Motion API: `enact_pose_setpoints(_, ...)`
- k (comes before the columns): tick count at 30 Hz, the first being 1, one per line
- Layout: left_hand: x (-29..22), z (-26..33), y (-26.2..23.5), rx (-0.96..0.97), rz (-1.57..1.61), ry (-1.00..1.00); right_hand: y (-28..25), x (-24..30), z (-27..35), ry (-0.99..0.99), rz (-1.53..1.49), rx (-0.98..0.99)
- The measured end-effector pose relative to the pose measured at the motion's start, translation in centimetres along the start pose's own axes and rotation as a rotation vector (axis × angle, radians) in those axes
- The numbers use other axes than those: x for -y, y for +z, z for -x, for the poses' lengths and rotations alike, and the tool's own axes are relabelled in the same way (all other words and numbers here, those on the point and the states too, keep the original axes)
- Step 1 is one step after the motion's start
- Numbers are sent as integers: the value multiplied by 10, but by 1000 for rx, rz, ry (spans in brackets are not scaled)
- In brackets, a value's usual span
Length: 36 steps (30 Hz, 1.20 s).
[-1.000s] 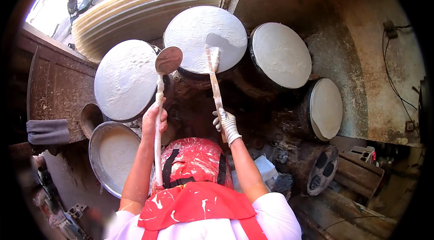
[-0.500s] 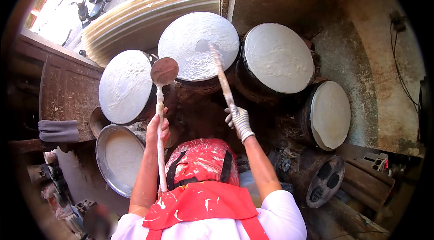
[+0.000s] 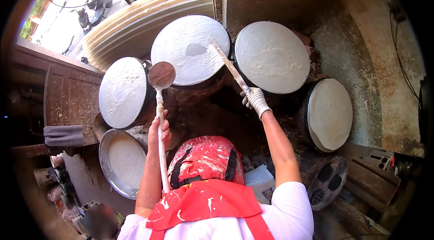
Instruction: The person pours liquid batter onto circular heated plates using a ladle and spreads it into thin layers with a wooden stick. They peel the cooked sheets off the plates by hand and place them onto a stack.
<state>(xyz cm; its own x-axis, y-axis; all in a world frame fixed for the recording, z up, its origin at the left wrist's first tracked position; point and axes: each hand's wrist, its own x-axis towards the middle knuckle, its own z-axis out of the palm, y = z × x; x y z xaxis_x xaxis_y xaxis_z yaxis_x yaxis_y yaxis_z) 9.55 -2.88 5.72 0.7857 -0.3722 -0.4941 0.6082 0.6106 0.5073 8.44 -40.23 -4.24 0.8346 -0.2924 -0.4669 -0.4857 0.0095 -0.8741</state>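
Observation:
My left hand (image 3: 159, 132), bare, grips the long pale handle of a ladle (image 3: 161, 75). The ladle's round bowl is raised, between the left griddle and the middle one. In my right hand (image 3: 256, 100), wearing a striped knit glove, is a long wooden stick (image 3: 233, 71) smeared with white. It slants up and left, its tip over the right part of the middle griddle (image 3: 202, 85). White batter (image 3: 174, 36) coats that griddle, with a smooth grey patch (image 3: 195, 50) near its centre. Whether the tip touches the batter, I cannot tell.
Other white-coated round griddles stand in an arc: one left (image 3: 121, 93), one right (image 3: 272, 57), one far right (image 3: 330, 114). A metal basin (image 3: 106, 174) of white batter sits near my left forearm. A round stove piece with holes (image 3: 333, 198) lies lower right.
My right hand has moved right and farther away, taking the stick off the grey patch toward the griddle's right side. The ladle stays almost in place. The view has shifted slightly.

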Motion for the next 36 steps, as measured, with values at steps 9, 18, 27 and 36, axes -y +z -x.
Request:
enact_pose_setpoints(9, 7, -1, 5, -10, -19, -19, 8, 6, 33, 65, 87, 159)
enact_pose_setpoints(18, 13, 1, 4, -6, 17, -34, 2, -8, 34, 69, 119, 240)
enact_pose_setpoints(27, -8, 5, -9, 44, 22, -34, 1, -21, -9, 158, 96, 108)
enact_pose_setpoints(36, -50, 18, -36, 76, 4, -5, 58, 37, -42, -576, 607, -326)
